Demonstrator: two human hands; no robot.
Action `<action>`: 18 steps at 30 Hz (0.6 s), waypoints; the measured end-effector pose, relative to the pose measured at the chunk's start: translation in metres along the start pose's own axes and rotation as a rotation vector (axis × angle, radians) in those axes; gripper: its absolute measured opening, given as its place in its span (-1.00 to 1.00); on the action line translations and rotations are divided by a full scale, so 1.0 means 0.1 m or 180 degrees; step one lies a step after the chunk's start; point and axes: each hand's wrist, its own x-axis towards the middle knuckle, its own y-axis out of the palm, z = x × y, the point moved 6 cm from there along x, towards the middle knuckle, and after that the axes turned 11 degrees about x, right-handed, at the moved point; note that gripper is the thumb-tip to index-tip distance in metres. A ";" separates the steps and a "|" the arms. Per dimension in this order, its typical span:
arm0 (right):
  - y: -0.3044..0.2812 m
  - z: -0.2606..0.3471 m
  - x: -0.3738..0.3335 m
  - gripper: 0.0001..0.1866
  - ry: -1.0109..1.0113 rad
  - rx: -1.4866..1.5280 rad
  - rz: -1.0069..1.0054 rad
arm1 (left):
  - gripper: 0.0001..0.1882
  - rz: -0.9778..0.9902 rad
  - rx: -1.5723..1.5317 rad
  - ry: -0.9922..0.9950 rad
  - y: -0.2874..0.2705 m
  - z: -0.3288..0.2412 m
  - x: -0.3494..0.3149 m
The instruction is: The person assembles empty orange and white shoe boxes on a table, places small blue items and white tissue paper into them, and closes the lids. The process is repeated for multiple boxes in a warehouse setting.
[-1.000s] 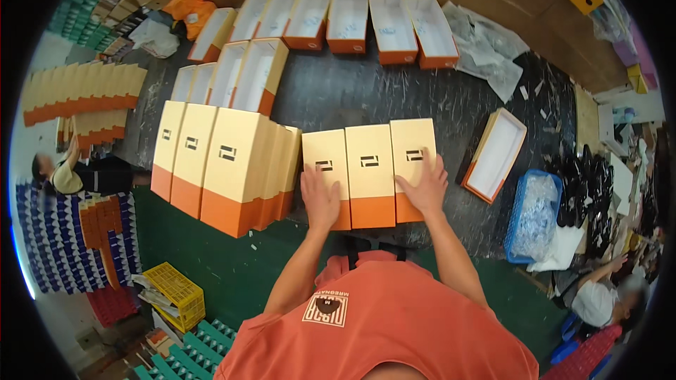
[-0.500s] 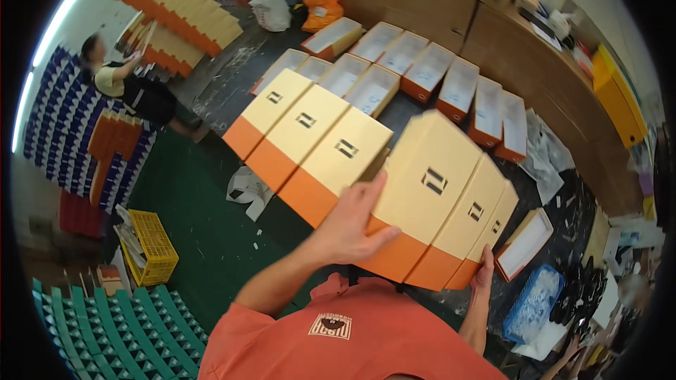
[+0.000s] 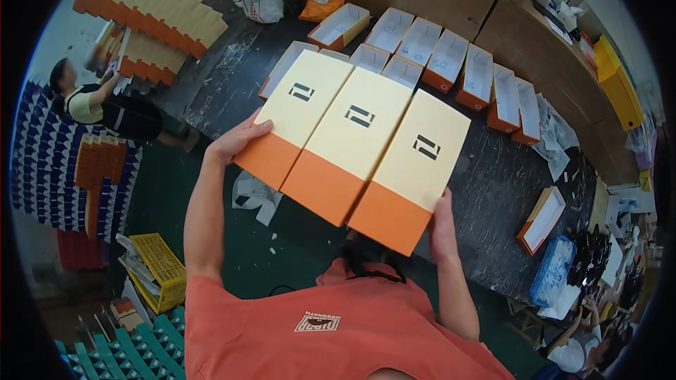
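Three shoeboxes stand side by side in front of me, cream with an orange lower part and a dark printed mark: a left box [image 3: 298,95], a middle box [image 3: 354,127] and a right box [image 3: 415,162]. My left hand [image 3: 243,137] grips the outer side of the left box, its thumb on the front face. Against the outer side of the right box presses my right hand [image 3: 442,229], fingers mostly hidden. The row is squeezed between both palms, tilted, at the near edge of the dark table [image 3: 486,204]. What lies beneath the boxes is hidden.
Behind the row stand several open boxes [image 3: 502,122] with pale insides. Another open box [image 3: 528,242] sits at right, near a blue basket [image 3: 539,292]. A yellow crate [image 3: 167,267] is on the green floor. One person [image 3: 134,116] works at left, another [image 3: 574,353] at lower right.
My left hand has moved from between two groups of boxes to the far left side. My right hand has shifted left. Only three closed boxes now show in front of me, where several showed before.
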 end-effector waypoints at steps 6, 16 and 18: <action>-0.98 -0.87 0.59 -0.18 -0.0100 0.0581 -0.0765 | -0.24 -0.0535 -0.1193 -0.0279 -0.35 0.95 0.47; -0.96 -1.69 0.22 -0.19 0.0770 0.0421 -0.0779 | -0.30 -0.0880 -0.0545 -0.0698 -0.01 2.04 0.77; -1.02 -1.65 -0.21 -0.20 0.0719 0.0253 -0.1160 | -0.32 -0.0749 -0.0523 -0.0614 0.08 2.11 0.79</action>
